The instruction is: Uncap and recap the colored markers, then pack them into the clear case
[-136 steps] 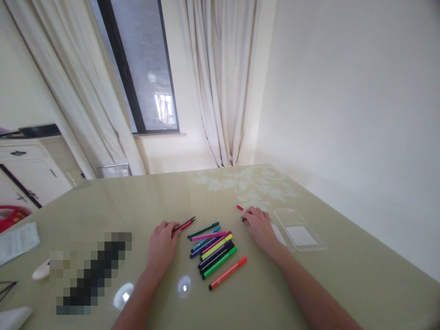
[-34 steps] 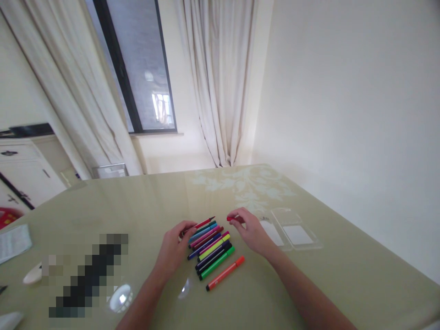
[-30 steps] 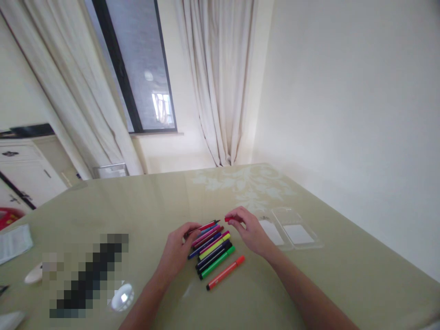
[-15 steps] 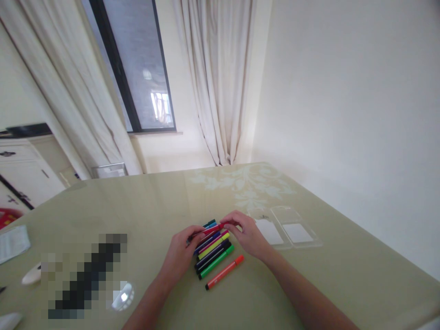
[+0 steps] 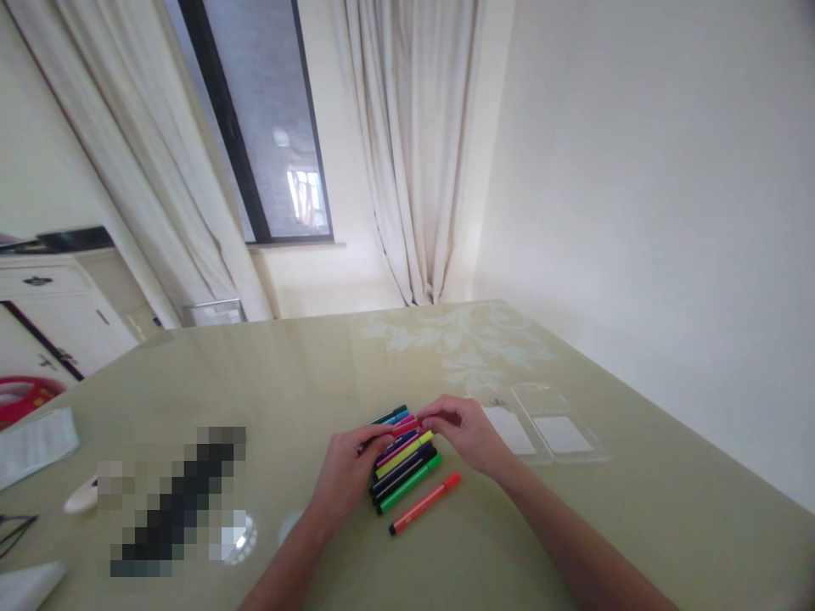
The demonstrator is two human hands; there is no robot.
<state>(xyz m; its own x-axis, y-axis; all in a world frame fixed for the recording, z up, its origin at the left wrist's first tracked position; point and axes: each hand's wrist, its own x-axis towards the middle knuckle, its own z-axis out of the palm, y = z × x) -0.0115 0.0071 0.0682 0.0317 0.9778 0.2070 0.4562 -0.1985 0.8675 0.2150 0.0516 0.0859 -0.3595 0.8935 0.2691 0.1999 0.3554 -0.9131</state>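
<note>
A red marker pen (image 5: 406, 428) is held between my two hands, just over a row of markers. My left hand (image 5: 352, 462) pinches its near-left end, and my right hand (image 5: 459, 428) grips the other end by the fingertips. Below it lie several markers side by side, among them a yellow marker (image 5: 401, 458), dark markers and a green marker (image 5: 409, 485). An orange-red marker (image 5: 424, 504) rests a little apart, nearest to me. Teal and blue markers (image 5: 393, 416) show behind the red one. My fingers partly cover the row.
Right of my right hand lies a clear plastic case (image 5: 553, 428) with white inserts, opened flat on the table (image 5: 306, 365). Toward the left are a blurred dark object (image 5: 184, 501), a round shiny item (image 5: 240, 539), a white mouse-like object (image 5: 81, 494) and a pale packet (image 5: 42, 443).
The view has turned slightly left, so everything sits further right. Both hands still hold the red marker, which has come slightly nearer over the row; a pink marker end now shows behind it.
</note>
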